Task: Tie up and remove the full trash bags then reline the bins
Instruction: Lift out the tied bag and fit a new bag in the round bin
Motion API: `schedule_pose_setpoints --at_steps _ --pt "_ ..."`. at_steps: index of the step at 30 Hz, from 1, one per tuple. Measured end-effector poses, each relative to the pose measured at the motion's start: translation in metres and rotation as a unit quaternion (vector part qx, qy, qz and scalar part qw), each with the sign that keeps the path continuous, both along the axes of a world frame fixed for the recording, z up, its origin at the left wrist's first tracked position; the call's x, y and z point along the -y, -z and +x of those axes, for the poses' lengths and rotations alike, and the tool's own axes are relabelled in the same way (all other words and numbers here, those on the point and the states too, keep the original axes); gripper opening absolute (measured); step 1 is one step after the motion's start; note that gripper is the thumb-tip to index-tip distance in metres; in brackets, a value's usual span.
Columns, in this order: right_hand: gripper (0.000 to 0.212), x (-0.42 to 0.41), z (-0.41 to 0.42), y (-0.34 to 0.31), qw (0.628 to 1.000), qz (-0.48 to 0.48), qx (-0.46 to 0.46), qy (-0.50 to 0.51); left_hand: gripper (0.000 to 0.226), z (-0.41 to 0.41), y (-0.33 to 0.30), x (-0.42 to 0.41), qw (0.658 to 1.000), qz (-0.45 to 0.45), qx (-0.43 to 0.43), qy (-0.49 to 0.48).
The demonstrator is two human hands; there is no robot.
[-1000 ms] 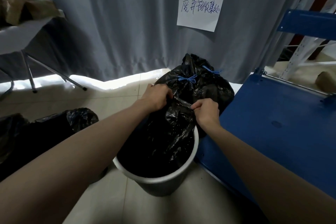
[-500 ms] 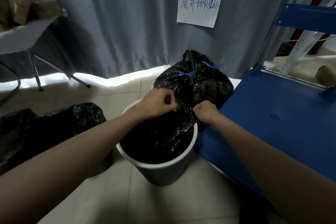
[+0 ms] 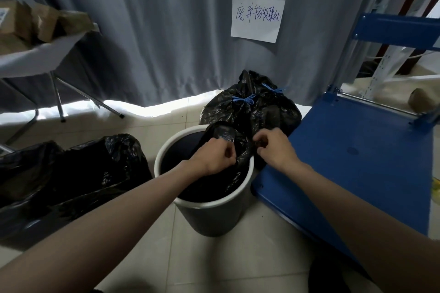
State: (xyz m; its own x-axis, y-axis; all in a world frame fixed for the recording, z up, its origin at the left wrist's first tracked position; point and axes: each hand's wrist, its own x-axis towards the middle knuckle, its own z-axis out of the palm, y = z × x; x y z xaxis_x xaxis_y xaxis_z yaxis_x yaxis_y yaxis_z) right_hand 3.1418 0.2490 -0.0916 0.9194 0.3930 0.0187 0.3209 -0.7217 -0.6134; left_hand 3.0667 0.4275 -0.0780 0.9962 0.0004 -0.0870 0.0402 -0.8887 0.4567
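Liner (image 3: 238, 147) is bunched at the far right of the bin (image 3: 214, 216), its edge pinched by the curled fingers of the left hand (image 3: 214, 157) and right hand (image 3: 273, 147). It is best spread wide and folded over the rim evenly. Beyond it, tied bags (image 3: 252, 112) are seen.

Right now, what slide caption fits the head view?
Both hands, left hand and right hand, pinch a black liner over a white bin.

paper sign (image 3: 257, 19) (on curtain (image 3: 166, 31)), "废弃物收集处"
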Motion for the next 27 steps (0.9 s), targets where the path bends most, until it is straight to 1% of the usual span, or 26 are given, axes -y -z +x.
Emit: schedule_pose_setpoints --at_steps 1,2,3,4,6,8,10,12,13,15,17,24,27 --pt "0.032 0.0 -0.002 -0.002 0.999 0.036 0.033 -0.023 0.007 0.0 -0.002 0.001 1.0 -0.01 0.01 0.005" --pt "0.038 0.0 -0.005 -0.004 0.995 0.069 0.039 -0.057 0.006 0.0 -0.004 0.002 1.0 -0.018 0.021 0.009" --pt "0.039 0.0 -0.008 -0.007 0.992 0.083 0.031 -0.095 0.005 0.0 -0.006 0.003 0.999 -0.023 0.032 0.009" --pt "0.037 0.0 -0.011 -0.009 0.988 0.08 0.019 -0.127 0.003 0.0 -0.007 0.004 0.999 -0.028 0.045 0.007" --pt "0.025 0.003 -0.013 -0.009 0.986 0.063 0.007 -0.154 0.005 -0.001 -0.01 0.007 0.997 -0.037 0.07 0.0" --pt "0.017 0.006 -0.014 -0.007 0.986 0.073 0.015 -0.146 0.008 -0.004 -0.013 0.01 0.995 -0.06 0.078 -0.004" --pt "0.018 0.011 -0.014 -0.004 0.988 0.077 0.021 -0.133 0.022 -0.009 -0.015 0.012 0.996 -0.077 0.053 0.0" --pt "0.02 0.015 -0.014 -0.003 0.99 0.068 0.02 -0.119 0.036 -0.015 -0.014 0.01 0.999 -0.048 0.018 0.011" --pt "0.02 0.017 -0.015 -0.001 0.992 0.06 0.018 -0.113 0.035 -0.018 -0.013 0.009 1.0 -0.024 0.005 0.017" --pt "0.019 0.022 -0.017 0.001 0.994 0.039 0.018 -0.103 0.028 -0.025 -0.01 0.007 0.999 0.019 -0.01 0.029" --pt "0.018 0.026 -0.021 0.005 0.995 0.016 0.02 -0.092 0.023 -0.033 -0.01 0.005 0.998 0.051 -0.009 0.038" --pt "0.017 0.033 -0.039 0.018 0.997 -0.038 0.025 -0.065 0.014 -0.069 -0.013 0.004 0.988 0.109 0.064 0.09" --pt "0.017 0.031 -0.044 0.024 0.997 -0.048 0.01 -0.06 0.013 -0.087 -0.009 0.002 0.984 0.107 0.088 0.11"
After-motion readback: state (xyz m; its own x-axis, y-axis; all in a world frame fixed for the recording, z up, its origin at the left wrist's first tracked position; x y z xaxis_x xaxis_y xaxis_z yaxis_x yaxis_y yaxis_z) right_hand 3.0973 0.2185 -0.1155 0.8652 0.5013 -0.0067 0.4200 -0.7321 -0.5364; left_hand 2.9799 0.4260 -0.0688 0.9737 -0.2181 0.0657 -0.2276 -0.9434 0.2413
